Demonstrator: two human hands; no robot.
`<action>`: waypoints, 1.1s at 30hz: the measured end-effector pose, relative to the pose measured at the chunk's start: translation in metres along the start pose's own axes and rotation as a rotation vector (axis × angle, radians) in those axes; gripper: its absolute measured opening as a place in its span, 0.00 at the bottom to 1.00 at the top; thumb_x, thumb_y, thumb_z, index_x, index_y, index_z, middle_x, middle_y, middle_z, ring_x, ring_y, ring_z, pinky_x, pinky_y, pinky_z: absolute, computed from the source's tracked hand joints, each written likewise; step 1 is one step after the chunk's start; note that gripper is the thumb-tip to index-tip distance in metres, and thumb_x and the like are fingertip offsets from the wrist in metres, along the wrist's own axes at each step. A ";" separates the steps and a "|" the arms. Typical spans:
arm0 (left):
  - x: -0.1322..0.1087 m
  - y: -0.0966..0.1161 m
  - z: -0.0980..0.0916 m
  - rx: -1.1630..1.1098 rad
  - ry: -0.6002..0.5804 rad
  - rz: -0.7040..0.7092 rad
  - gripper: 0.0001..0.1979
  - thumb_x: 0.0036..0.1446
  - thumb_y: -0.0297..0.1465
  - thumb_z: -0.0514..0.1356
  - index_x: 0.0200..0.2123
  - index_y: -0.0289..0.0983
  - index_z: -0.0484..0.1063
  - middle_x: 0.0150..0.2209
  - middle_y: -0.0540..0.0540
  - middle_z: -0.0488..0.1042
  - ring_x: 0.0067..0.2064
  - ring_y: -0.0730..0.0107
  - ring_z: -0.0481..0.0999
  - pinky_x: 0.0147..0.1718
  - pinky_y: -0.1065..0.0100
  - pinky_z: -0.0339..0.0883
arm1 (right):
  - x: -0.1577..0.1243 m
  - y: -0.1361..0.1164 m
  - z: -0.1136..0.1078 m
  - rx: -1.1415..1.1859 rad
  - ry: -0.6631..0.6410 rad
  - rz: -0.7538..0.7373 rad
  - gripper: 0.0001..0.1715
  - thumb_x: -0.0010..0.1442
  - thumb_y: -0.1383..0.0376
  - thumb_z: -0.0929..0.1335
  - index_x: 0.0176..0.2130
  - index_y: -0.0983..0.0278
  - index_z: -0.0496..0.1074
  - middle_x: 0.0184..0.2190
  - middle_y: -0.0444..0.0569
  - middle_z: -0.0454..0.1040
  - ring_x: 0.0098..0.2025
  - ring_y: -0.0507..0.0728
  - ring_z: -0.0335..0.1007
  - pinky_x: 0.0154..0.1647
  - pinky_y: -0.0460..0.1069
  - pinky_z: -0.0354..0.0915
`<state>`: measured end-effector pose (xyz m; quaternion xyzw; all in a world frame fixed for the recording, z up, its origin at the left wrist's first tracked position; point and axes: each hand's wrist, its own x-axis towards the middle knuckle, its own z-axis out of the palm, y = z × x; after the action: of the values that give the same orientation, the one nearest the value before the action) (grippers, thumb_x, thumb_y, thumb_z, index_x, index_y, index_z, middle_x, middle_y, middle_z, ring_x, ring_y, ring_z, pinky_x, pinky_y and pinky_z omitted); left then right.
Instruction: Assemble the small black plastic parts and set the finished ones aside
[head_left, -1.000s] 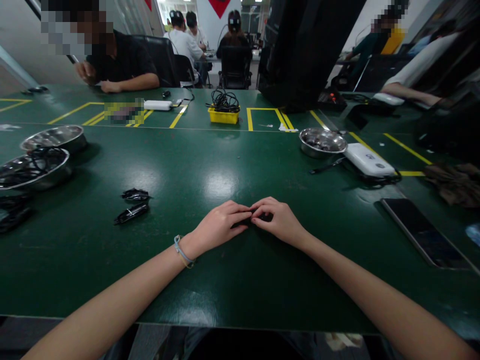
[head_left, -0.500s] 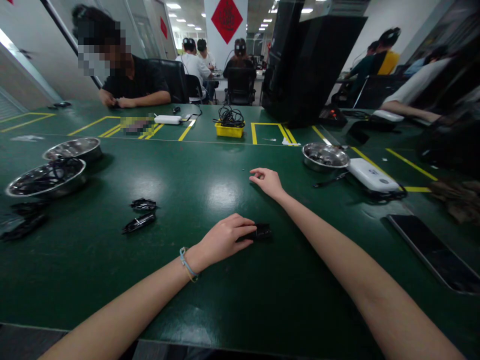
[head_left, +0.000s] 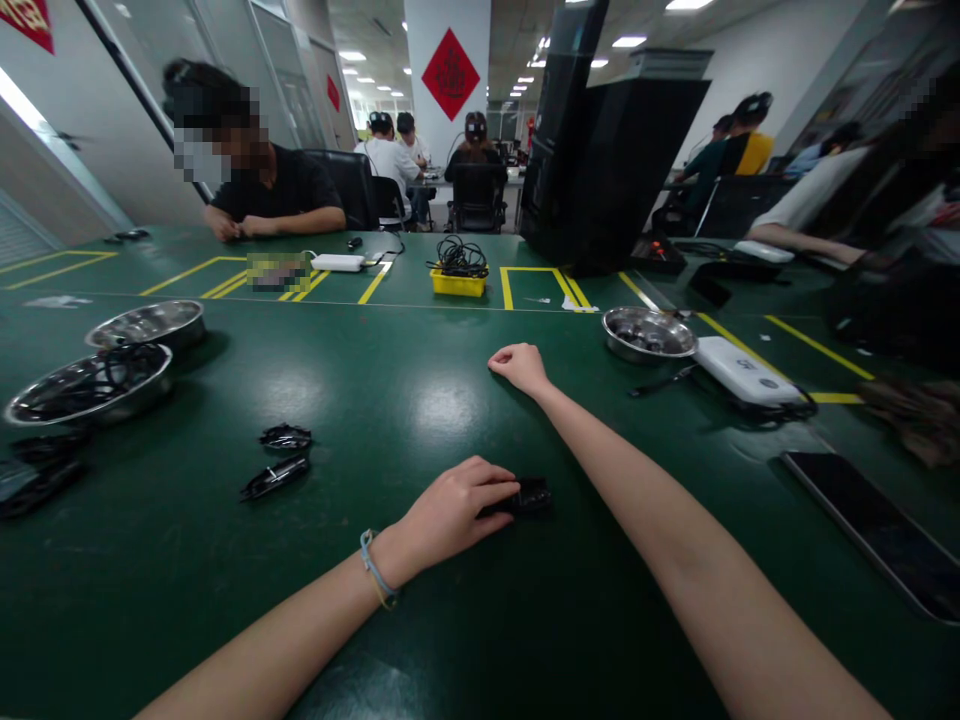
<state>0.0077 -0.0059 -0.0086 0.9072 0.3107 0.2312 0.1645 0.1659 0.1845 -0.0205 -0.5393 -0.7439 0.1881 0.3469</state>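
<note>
My left hand (head_left: pixel 454 510) lies on the green table (head_left: pixel 420 600) with its fingers pressed on a small black part (head_left: pixel 529 497), holding it down. My right hand (head_left: pixel 519 366) is stretched far forward over the middle of the table, fingers curled into a loose pinch; anything between them is too small to make out. Two black packets (head_left: pixel 274 462) lie to the left of my left hand.
Two steel bowls (head_left: pixel 90 378) with black cables stand at far left, another steel bowl (head_left: pixel 648 333) and a white power bank (head_left: pixel 741 370) at right. A phone (head_left: pixel 877 530) lies near the right edge. A yellow bin (head_left: pixel 458 282) sits farther back. Other people sit around.
My right hand left the black part and reached forward to the table's middle, then curled. My left hand stayed on the part. The camera tilted up a little.
</note>
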 end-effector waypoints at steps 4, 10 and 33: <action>0.000 0.000 -0.001 0.004 -0.005 0.011 0.15 0.53 0.28 0.58 0.46 0.36 0.67 0.44 0.45 0.69 0.43 0.67 0.67 0.43 0.65 0.65 | -0.030 -0.006 -0.007 0.122 -0.017 -0.001 0.08 0.45 0.66 0.66 0.26 0.67 0.72 0.23 0.47 0.74 0.26 0.52 0.69 0.29 0.45 0.63; -0.002 -0.001 -0.002 0.044 0.000 0.035 0.15 0.54 0.29 0.57 0.46 0.36 0.67 0.44 0.44 0.69 0.43 0.67 0.68 0.42 0.65 0.66 | -0.087 -0.016 -0.025 0.347 -0.112 0.063 0.09 0.49 0.62 0.64 0.28 0.67 0.67 0.22 0.48 0.73 0.21 0.50 0.69 0.22 0.45 0.65; -0.005 0.006 0.002 0.213 0.004 0.129 0.13 0.58 0.30 0.53 0.46 0.33 0.65 0.45 0.42 0.68 0.45 0.66 0.67 0.42 0.65 0.66 | -0.190 -0.052 -0.065 0.104 -0.237 -0.092 0.04 0.49 0.69 0.67 0.26 0.62 0.72 0.37 0.47 0.74 0.42 0.55 0.67 0.44 0.51 0.63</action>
<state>0.0080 -0.0140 -0.0097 0.9372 0.2747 0.2088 0.0515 0.2115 -0.0169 -0.0005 -0.4601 -0.7928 0.2729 0.2923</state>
